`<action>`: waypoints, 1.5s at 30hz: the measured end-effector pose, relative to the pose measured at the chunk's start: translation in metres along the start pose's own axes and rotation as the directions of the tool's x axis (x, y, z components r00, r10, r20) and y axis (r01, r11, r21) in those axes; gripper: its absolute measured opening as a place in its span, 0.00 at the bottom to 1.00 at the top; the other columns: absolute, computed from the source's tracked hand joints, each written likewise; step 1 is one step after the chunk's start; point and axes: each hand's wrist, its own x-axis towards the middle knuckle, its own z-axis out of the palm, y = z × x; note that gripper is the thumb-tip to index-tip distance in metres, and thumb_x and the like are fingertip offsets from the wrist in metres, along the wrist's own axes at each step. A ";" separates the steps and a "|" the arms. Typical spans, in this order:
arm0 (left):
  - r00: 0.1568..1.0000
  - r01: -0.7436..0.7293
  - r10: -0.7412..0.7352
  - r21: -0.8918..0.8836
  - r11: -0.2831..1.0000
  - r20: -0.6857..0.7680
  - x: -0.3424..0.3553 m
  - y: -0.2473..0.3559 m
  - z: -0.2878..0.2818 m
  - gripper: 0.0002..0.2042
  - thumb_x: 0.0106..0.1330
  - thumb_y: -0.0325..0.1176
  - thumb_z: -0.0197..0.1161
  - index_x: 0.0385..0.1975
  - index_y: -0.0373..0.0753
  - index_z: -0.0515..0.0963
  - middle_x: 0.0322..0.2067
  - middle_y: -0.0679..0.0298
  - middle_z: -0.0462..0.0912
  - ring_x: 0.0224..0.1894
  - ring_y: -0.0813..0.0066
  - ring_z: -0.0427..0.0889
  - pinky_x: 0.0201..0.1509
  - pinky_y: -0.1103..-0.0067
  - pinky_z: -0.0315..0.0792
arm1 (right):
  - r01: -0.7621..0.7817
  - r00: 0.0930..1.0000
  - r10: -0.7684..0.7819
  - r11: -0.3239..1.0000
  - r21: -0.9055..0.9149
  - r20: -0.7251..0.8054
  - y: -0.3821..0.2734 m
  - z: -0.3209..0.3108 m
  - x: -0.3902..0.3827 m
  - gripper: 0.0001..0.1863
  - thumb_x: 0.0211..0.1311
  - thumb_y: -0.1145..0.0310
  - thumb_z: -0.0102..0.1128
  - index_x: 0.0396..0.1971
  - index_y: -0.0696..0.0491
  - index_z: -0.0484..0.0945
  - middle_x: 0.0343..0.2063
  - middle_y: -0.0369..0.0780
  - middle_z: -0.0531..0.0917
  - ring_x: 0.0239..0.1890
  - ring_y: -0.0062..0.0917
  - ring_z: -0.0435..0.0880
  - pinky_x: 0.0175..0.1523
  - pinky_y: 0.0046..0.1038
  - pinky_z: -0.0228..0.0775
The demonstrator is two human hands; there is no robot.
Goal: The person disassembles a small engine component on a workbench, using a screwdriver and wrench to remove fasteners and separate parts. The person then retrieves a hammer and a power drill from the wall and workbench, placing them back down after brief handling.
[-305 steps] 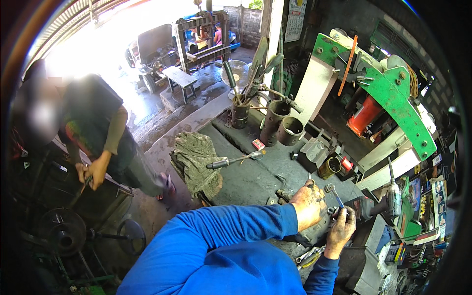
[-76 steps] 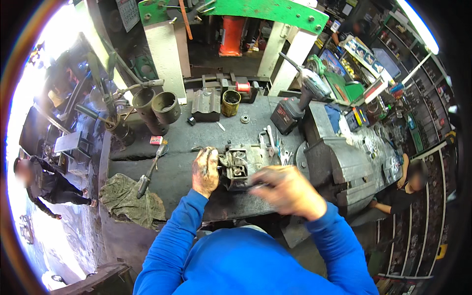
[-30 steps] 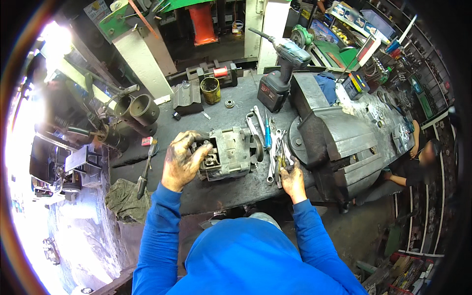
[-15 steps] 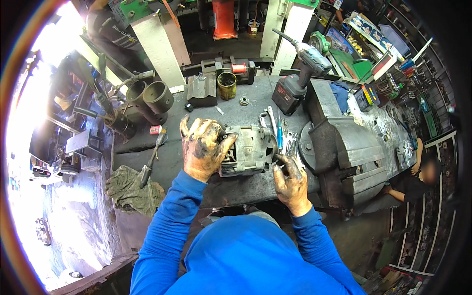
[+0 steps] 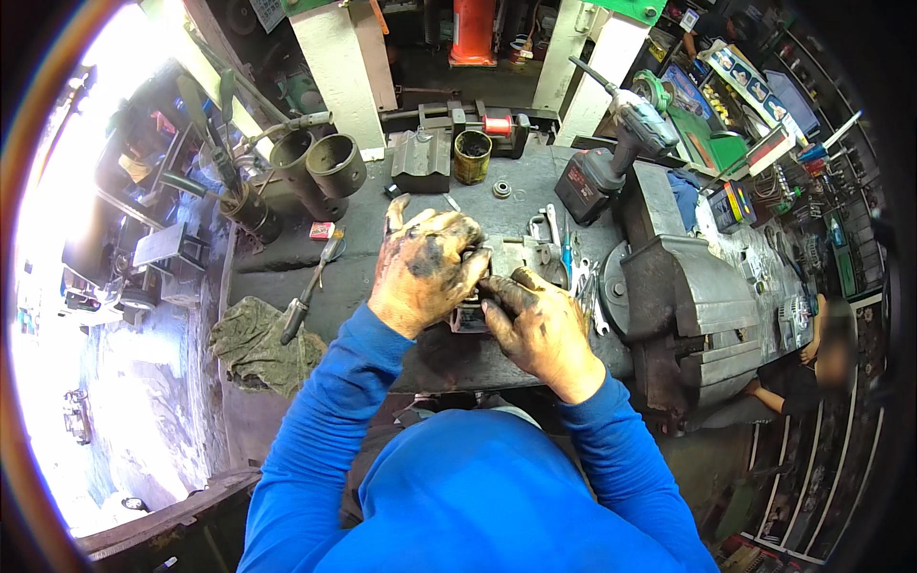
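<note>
A grey metal alternator (image 5: 519,251) lies on the dark workbench in front of me, partly covered by my hands. At its left end, my left hand (image 5: 428,265) is closed, its thumb and fingers pinched together. My right hand (image 5: 546,329) reaches across the alternator's near side with curled fingers, its index finger meeting the left fingertips. Whatever sits between the fingertips is hidden. Both hands are smeared with black grease. Just right of the alternator lie a blue-handled screwdriver (image 5: 567,258) and several wrenches (image 5: 599,310).
A big bench vise (image 5: 707,286) stands at right, a cordless impact wrench (image 5: 626,134) behind it. Left are a crumpled rag (image 5: 260,342), a black-handled tool (image 5: 296,317), a small red box (image 5: 322,230) and metal cylinders (image 5: 336,164). Another person's arm (image 5: 764,394) shows far right.
My right hand has moved left, from beside the alternator's right end across it to meet my left hand. The left fingers have drawn together. The whole view has shifted slightly.
</note>
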 end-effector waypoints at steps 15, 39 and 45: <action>0.842 0.417 -0.371 -0.038 0.908 0.391 -0.183 -0.078 0.058 0.12 0.66 0.36 0.73 0.47 0.43 0.87 0.44 0.53 0.89 0.41 0.50 0.88 0.45 0.62 0.82 | -0.006 0.999 0.012 0.983 0.182 -0.032 0.011 0.001 0.007 0.13 0.60 0.65 0.74 0.43 0.53 0.87 0.39 0.45 0.90 0.39 0.44 0.90 0.46 0.38 0.81; 0.987 0.075 -0.096 -0.158 0.985 -0.129 -0.071 -0.010 -0.026 0.19 0.57 0.31 0.76 0.49 0.38 0.84 0.47 0.55 0.85 0.46 0.55 0.83 0.52 0.65 0.79 | 0.112 0.993 -0.109 0.991 -0.069 0.056 0.011 0.003 0.010 0.18 0.65 0.63 0.69 0.52 0.55 0.85 0.37 0.48 0.86 0.36 0.46 0.87 0.40 0.44 0.80; 0.995 0.061 -0.060 -0.013 0.998 0.085 -0.045 0.010 -0.019 0.19 0.56 0.34 0.76 0.50 0.43 0.87 0.57 0.53 0.81 0.57 0.47 0.77 0.63 0.58 0.73 | 0.197 0.980 -0.197 0.980 0.014 0.020 0.020 0.004 0.020 0.17 0.58 0.64 0.67 0.45 0.55 0.85 0.39 0.48 0.86 0.37 0.46 0.88 0.43 0.44 0.82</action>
